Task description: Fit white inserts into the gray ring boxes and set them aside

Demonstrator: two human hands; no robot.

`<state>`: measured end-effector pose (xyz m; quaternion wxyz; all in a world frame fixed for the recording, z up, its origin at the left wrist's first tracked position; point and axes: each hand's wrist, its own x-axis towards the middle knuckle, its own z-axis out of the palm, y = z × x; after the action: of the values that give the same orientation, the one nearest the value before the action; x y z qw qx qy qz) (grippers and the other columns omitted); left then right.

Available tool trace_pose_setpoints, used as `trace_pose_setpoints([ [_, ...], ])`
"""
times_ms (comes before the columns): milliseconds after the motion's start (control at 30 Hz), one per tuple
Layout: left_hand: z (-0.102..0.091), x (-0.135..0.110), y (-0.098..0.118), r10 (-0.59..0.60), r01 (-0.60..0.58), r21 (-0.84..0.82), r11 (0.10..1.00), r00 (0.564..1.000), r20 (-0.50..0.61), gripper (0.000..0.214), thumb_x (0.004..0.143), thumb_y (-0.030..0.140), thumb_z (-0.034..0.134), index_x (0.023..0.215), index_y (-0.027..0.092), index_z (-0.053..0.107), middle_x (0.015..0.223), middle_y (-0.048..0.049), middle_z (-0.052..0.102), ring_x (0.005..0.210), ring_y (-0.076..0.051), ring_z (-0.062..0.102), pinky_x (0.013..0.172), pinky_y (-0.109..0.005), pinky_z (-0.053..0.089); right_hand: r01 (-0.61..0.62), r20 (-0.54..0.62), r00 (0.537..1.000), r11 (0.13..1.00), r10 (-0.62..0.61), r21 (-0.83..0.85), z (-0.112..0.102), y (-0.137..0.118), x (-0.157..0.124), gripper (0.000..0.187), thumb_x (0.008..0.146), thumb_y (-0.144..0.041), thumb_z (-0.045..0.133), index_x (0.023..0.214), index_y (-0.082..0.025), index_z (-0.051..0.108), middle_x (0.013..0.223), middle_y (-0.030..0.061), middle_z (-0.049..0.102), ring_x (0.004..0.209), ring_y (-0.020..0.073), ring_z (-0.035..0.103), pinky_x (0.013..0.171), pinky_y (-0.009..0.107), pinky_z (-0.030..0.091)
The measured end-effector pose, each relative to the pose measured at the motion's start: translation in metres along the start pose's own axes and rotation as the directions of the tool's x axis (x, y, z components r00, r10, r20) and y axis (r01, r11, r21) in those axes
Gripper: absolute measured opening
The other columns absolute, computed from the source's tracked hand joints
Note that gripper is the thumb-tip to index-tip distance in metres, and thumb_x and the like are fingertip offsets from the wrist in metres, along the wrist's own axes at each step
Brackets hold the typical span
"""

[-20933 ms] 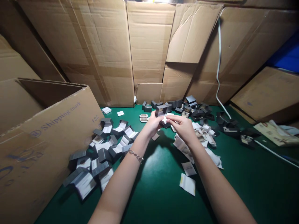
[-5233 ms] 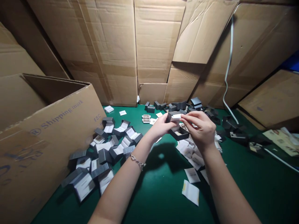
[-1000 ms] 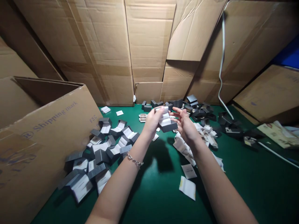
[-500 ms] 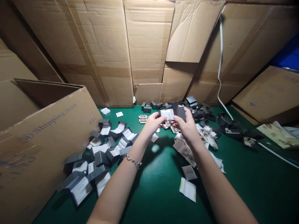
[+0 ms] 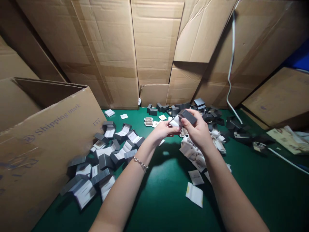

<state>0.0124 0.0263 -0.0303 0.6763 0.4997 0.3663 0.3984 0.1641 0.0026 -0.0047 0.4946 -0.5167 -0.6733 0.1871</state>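
Both hands hold one small black box [image 5: 188, 116] with a white inside, lifted above the green table [image 5: 159, 193]. My right hand [image 5: 199, 129] is closed around its dark end, thumb on the near side. At the white part, the fingers of my left hand [image 5: 166, 130] pinch the edge. Under and beside my right forearm lies a pile of white paper pieces [image 5: 191, 151]. Left of my left forearm are several opened black boxes with white insides [image 5: 120, 156].
A large open carton [image 5: 53, 135] stands at the left. More dark boxes [image 5: 212, 116] lie along the back and right. Cardboard sheets [image 5: 108, 58] form the back wall, with a white cable [image 5: 231, 64] hanging down. Printed packets [image 5: 289, 138] lie at the far right.
The black box has been tilted and turned in my hands, its dark end now nearer the camera. My left hand has shifted right along with it. The view has moved slightly.
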Motion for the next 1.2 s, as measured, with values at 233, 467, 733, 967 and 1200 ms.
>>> trace_pose_setpoints([
  [233, -0.019, -0.016, 0.018, 0.010, -0.044, 0.208, 0.977, 0.986, 0.164, 0.034, 0.066, 0.030, 0.072, 0.095, 0.016, 0.060, 0.073, 0.0013, 0.060, 0.064, -0.009, 0.056, 0.056, -0.020, 0.041, 0.095, 0.202, 0.976, 0.994, -0.084, -0.047, 0.000, -0.012, -0.006, 0.039, 0.084, -0.051, 0.055, 0.110, -0.022, 0.056, 0.104, 0.0072, 0.065, 0.090, 0.0227, 0.061, 0.078, 0.032, 0.048],
  [467, -0.028, -0.017, 0.024, 0.036, -0.026, 0.117, 0.993, 0.995, -0.090, 0.035, 0.072, 0.028, 0.066, 0.106, 0.018, 0.060, 0.087, -0.0042, 0.064, 0.068, -0.013, 0.060, 0.052, -0.021, 0.046, -0.130, 0.195, 0.977, 0.965, 0.086, 0.228, 0.021, 0.016, 0.000, 0.063, 0.082, -0.061, 0.051, 0.132, -0.024, 0.038, 0.123, 0.0097, 0.056, 0.073, 0.0165, 0.063, 0.066, 0.031, 0.051],
  [733, -0.036, -0.010, 0.030, 0.067, -0.175, -0.205, 0.963, 0.892, -0.447, 0.010, 0.080, 0.022, 0.057, 0.088, 0.016, 0.059, 0.074, -0.0007, 0.062, 0.059, -0.010, 0.059, 0.046, -0.019, 0.047, -0.109, 0.406, 0.825, 0.816, 0.392, -0.568, -0.003, 0.045, 0.012, 0.021, 0.083, -0.031, 0.054, 0.078, -0.018, 0.070, 0.088, 0.0080, 0.071, 0.085, 0.0236, 0.064, 0.074, 0.030, 0.046],
  [967, -0.039, -0.011, 0.034, 0.047, -0.174, -0.251, 0.952, 0.896, -0.442, 0.006, 0.082, 0.019, 0.058, 0.084, 0.014, 0.058, 0.073, -0.0012, 0.062, 0.061, -0.010, 0.061, 0.047, -0.019, 0.049, -0.082, 0.500, 0.620, 0.683, 0.605, -0.726, -0.002, 0.036, 0.003, 0.023, 0.065, -0.016, 0.069, 0.088, -0.019, 0.070, 0.081, 0.0067, 0.072, 0.075, 0.0230, 0.067, 0.061, 0.028, 0.048],
  [1200, -0.031, -0.013, 0.035, 0.036, -0.137, -0.215, 0.967, 0.907, -0.419, 0.010, 0.079, 0.021, 0.062, 0.087, 0.015, 0.060, 0.078, -0.0015, 0.064, 0.063, -0.010, 0.061, 0.051, -0.019, 0.051, -0.239, 0.548, 0.537, 0.739, 0.641, -0.630, 0.001, 0.040, -0.004, 0.027, 0.070, -0.035, 0.070, 0.091, -0.018, 0.068, 0.053, 0.0031, 0.063, 0.051, 0.0201, 0.063, 0.051, 0.030, 0.049],
])
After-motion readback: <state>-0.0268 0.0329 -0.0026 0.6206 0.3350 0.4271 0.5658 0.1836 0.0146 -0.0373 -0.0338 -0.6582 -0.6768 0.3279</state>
